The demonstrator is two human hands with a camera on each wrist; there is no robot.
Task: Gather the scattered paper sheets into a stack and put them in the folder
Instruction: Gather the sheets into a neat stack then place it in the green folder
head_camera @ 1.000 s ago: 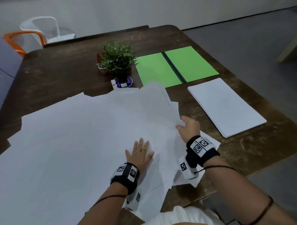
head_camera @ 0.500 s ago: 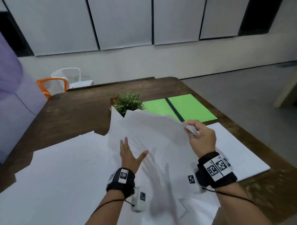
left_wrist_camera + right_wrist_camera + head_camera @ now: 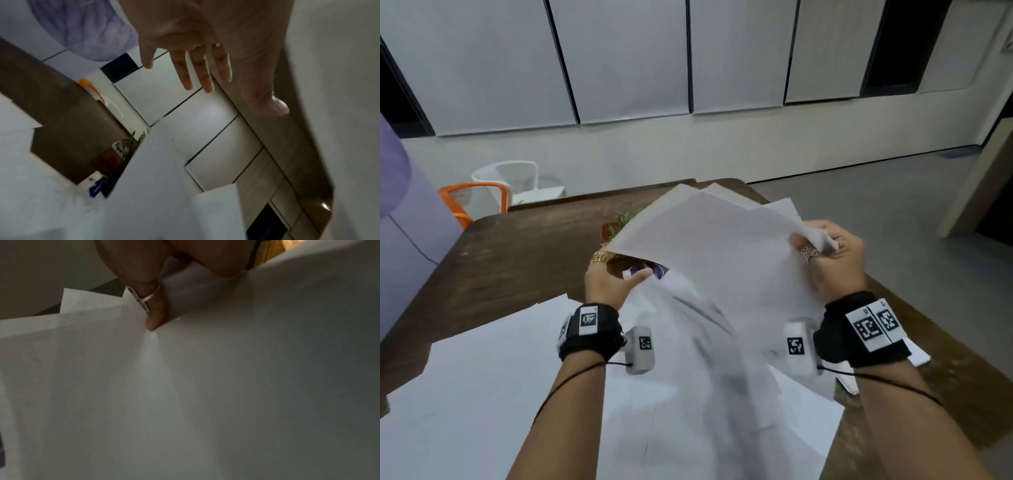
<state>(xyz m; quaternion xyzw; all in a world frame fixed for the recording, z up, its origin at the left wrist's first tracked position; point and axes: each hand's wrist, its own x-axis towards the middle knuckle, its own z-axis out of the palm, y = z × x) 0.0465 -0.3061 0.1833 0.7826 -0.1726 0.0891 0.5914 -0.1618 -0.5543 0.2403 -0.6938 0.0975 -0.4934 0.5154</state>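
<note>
The right hand pinches lifted paper sheets; the left hand is flat and loose beneath them. More sheets cover the near brown table; grey wall panels stand far behind.

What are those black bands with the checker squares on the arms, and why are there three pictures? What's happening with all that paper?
No robot here: these are a person's two hands. The black bands carry small cameras. One picture comes from a camera on the person's head, looking down; the other two come from the wrists, looking along the fingers. The right hand pinches the corner of a bunch of lifted paper sheets. The left hand is open, fingers straight, reaching under them. More loose sheets lie spread on the brown table. A little potted plant peeks out behind the lifted paper. The folder is hidden right now.
</note>
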